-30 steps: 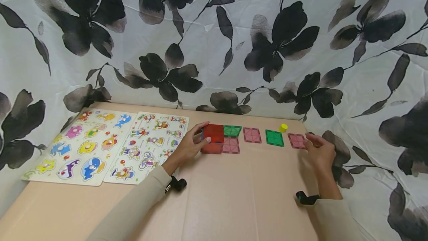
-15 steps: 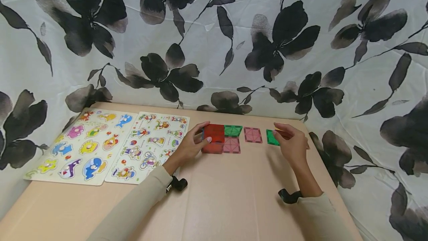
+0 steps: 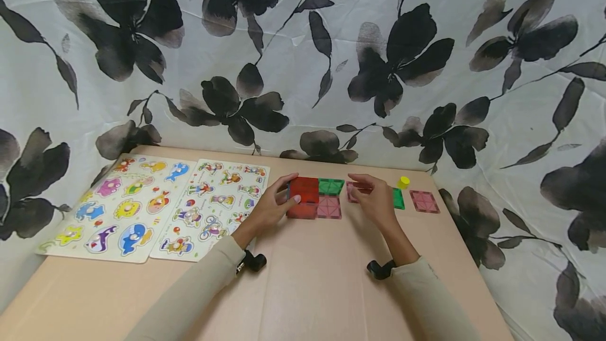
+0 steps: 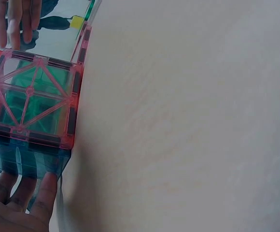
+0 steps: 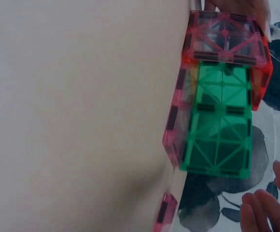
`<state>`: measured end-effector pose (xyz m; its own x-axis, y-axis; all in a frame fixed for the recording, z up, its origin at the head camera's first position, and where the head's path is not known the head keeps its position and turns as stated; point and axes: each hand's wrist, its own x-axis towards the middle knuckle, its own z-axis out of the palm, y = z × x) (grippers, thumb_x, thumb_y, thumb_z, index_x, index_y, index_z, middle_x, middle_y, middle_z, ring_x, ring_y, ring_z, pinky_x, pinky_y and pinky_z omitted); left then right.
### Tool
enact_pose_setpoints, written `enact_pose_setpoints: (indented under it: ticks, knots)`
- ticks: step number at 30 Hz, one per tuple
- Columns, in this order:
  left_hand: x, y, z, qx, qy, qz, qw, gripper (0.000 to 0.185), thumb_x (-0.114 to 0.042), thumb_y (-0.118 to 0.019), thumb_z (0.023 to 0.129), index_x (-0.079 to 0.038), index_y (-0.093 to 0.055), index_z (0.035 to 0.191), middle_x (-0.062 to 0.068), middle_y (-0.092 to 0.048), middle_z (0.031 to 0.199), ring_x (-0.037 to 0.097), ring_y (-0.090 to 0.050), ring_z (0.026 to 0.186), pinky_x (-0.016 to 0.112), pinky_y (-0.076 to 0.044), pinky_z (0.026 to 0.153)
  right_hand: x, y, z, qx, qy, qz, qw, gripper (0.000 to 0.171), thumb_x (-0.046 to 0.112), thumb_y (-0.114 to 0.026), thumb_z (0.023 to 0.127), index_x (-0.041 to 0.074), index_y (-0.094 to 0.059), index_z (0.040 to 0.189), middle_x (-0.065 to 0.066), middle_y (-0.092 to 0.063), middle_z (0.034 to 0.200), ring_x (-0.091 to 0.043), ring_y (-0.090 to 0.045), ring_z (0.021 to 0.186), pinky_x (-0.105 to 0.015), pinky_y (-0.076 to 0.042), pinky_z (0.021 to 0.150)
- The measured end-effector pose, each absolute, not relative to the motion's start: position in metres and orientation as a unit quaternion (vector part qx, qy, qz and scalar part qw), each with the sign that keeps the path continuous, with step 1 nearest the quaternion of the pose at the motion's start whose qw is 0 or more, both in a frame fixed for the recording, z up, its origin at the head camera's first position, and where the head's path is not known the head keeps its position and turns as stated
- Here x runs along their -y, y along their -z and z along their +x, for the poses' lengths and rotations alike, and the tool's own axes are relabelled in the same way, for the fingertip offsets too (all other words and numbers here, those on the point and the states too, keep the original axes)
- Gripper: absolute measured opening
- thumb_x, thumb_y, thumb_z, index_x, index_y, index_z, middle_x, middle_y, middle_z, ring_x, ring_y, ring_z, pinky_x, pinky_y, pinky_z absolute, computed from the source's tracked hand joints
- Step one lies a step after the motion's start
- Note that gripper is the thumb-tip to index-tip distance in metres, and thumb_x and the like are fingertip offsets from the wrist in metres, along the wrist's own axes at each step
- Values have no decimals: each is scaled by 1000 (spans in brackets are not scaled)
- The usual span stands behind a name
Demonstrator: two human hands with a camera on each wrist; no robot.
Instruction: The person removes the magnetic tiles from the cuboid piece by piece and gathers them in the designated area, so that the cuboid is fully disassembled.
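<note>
While my left hand (image 3: pixel 271 208) grips the tile cube (image 3: pixel 303 197) near the counter's (image 3: pixel 312 288) far edge, my right hand (image 3: pixel 376 201) pinches a pink tile (image 3: pixel 354 191) just beside it; bare counter stretches toward me.

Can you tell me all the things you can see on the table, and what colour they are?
tile box: 1, red top and side, blue end wall, mid table, left hand holds it
green tile: 1, flat, right behind the box's right side
pink tile: 1, flat, in front of that green tile
pink tile under right hand: 1, partly hidden
green tile by right hand: 1, mostly hidden
far pink tile: 1, near the table's right edge
yellow piece: 1, small, at the back
puzzle boards: 2, pale with coloured figures, left
table: 1, tan
cloth: white with black flowers, behind
left hand: grips the box
right hand: over the tiles, grip unclear
</note>
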<state>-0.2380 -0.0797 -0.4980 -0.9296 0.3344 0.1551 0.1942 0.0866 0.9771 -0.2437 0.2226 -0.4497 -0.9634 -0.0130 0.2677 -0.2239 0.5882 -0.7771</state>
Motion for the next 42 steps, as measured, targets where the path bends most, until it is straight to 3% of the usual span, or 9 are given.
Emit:
enact_pose_setpoints:
  ticks: [5,14,25,30,33,38,42]
  knots:
    - [80,498,-238,-733,-653,185,50,63,-15,-68,105,-25,-42,162,13,-45,163,43,-40,156,56,-44,121,-211,456,-255,887,-447,67,98,36,14,-79,97,20,-76,132,-10,-75,130,-29,-74,114,-45,-65,95]
    - [80,500,-238,-735,-650,186,53,63,-18,-68,105,-29,-42,161,11,-44,163,42,-41,155,53,-47,120,-201,462,-267,895,-424,91,106,29,8,-78,97,15,-80,124,-9,-79,120,-27,-74,104,-46,-64,97]
    - [80,498,-237,-733,-652,190,51,63,-17,-69,105,-26,-42,162,11,-44,164,42,-43,154,54,-49,117,-198,465,-273,909,-394,79,110,18,9,-73,100,14,-83,115,-8,-78,111,-23,-70,95,-35,-60,83]
    - [79,499,-237,-739,-646,185,52,62,-18,-68,106,-28,-42,161,10,-45,164,41,-42,155,53,-48,118,-203,469,-276,902,-413,57,109,17,9,-71,102,14,-82,114,-9,-78,106,-24,-68,82,-25,-57,66]
    - [79,499,-237,-740,-645,182,52,62,-18,-68,106,-29,-42,162,10,-45,163,41,-43,154,52,-48,119,-207,472,-277,892,-434,49,114,17,8,-72,101,13,-82,113,-11,-78,103,-28,-70,77,-26,-58,59]
    - [80,500,-237,-738,-648,181,51,62,-18,-67,106,-28,-42,161,11,-46,161,40,-44,154,53,-48,119,-214,471,-276,877,-466,26,114,17,6,-71,101,13,-82,113,-11,-78,110,-31,-74,92,-33,-67,69]
    - [79,498,-236,-738,-648,180,52,62,-18,-67,106,-28,-42,162,11,-46,162,40,-43,154,53,-47,120,-218,466,-273,878,-462,2,128,19,8,-71,102,16,-82,115,-7,-78,114,-26,-71,99,-27,-63,79]
